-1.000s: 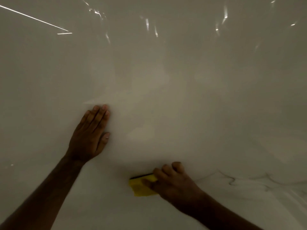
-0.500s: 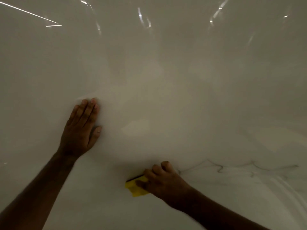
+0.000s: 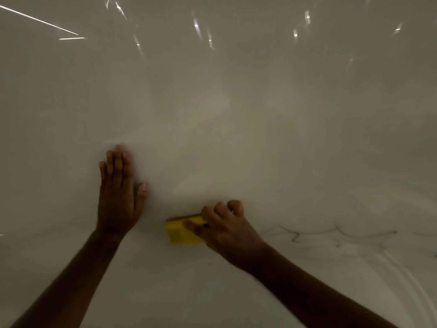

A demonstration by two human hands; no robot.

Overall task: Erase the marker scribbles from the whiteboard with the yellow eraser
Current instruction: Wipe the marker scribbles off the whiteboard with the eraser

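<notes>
Wiping step in hand; board partly cleaned, marks remain at lower right.

Right hand [image 3: 227,229] grips the eraser [image 3: 182,230], fingers curled over its top, pressing it flat on the whiteboard [image 3: 236,102] low and centre. Left hand [image 3: 118,192] lies flat on the board beside it, fingers straight, apparently bracing. Faint dark scribbles [image 3: 331,235] run to the right of the right hand, with smeared arcs below them. Judgement: next move calls for a firm sweep rightward across those lines. Nothing blocks that path; dim light and glare streaks along the top make faint residue hard to judge.
</notes>
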